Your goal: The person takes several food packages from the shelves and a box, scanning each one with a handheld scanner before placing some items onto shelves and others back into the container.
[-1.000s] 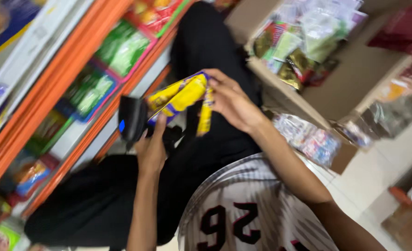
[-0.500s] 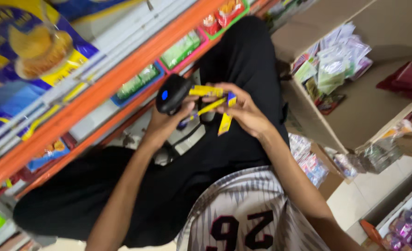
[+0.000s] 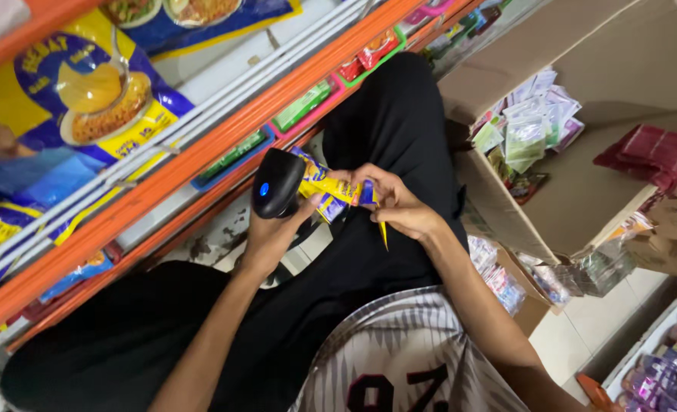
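My left hand grips a black handheld scanner with a blue light on its head. My right hand holds a small bundle of yellow and blue sachets right against the scanner's front. A thin yellow strip hangs down from the sachets. Both hands are raised over my lap, above black trousers and a white patterned jersey.
An orange-edged shelf with yellow and blue packets and small green and red trays runs along the left. An open cardboard box of small sachets stands on the right, beside more packets on the tiled floor.
The view has swung toward the shelf. My hands have brought the sachets and scanner closer together, with the sachets now touching the scanner's front.
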